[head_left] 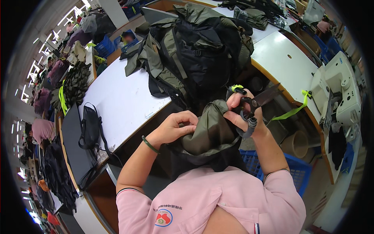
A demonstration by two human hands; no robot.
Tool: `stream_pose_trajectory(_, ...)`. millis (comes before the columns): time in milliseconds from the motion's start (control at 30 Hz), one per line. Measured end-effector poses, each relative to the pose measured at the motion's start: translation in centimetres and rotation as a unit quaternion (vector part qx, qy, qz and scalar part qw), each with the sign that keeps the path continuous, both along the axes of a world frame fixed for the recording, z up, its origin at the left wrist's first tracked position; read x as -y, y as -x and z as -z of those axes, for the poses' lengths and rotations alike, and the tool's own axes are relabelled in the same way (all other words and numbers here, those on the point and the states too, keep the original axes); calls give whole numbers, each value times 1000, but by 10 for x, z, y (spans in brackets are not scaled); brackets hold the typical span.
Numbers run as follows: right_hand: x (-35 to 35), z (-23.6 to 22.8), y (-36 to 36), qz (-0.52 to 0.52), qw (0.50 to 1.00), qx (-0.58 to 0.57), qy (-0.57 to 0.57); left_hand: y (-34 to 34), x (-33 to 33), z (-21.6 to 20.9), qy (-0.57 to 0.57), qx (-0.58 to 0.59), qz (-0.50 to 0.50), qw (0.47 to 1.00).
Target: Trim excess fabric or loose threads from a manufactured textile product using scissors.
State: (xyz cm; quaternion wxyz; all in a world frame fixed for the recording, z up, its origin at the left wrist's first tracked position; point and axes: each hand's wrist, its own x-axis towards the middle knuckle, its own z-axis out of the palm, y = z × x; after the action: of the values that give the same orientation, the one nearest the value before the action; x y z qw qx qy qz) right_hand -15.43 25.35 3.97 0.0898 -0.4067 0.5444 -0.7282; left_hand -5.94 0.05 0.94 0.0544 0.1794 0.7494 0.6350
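A piece of olive-green and black fabric, gathered like an open bag, lies over my lap in front of my chest. My left hand is closed on its left edge, thumb against the fingers. On the other side, my right hand pinches the fabric's upper right edge between thumb and forefinger. That same hand also holds a pair of scissors with dark, wrapped handles, looped around the fingers. Their blades point away to the right. A green bangle circles my left wrist.
A large heap of black and olive backpacks covers the white table ahead. To the left lies a small black pouch with straps. At right stand a sewing machine and a beige bin; a blue crate sits below my right arm.
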Motion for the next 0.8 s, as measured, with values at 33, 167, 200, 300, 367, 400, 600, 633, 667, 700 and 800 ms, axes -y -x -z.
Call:
stream_pose_trajectory(33, 1, 0, 1, -1, 1000, 1, -1, -2, 0, -5, -6, 38, 0, 999)
stream_pose_trajectory(167, 12, -1, 0, -10, 999, -33, 36, -6, 1, -5, -25, 106, -30, 994)
stream_pose_trajectory(200, 16, -3, 0, -8, 998, -57, 41, -5, 5, -9, -25, 104, -33, 994)
stream_pose_trajectory(300, 18, 8, 5, 10, 997, -76, 21, 0, 25, -49, 232, -272, -267, 895)
stream_pose_trajectory(367, 18, 19, 8, 61, 991, -104, -51, -2, 23, -85, 327, -416, -267, 805)
stream_pose_trajectory(400, 23, 21, 4, 59, 993, -88, -53, -7, 23, -85, 329, -415, -270, 804)
stream_pose_trajectory(600, 15, 28, 8, 109, 989, -67, -76, -27, 21, -58, 226, -147, -235, 934)
stream_pose_trajectory(633, 10, 21, 9, 94, 989, -80, -78, -29, 19, -50, 204, -153, -226, 940)
stream_pose_trajectory(667, 6, 11, 8, 80, 989, -93, -81, -32, 17, -45, 193, -126, -221, 948)
stream_pose_trajectory(700, 4, 1, 5, 42, 993, -76, -79, -33, 14, -39, 184, -123, -217, 951)
stream_pose_trajectory(800, 5, -17, -6, -35, 974, -47, -218, -32, 2, -28, 155, -105, -208, 960)
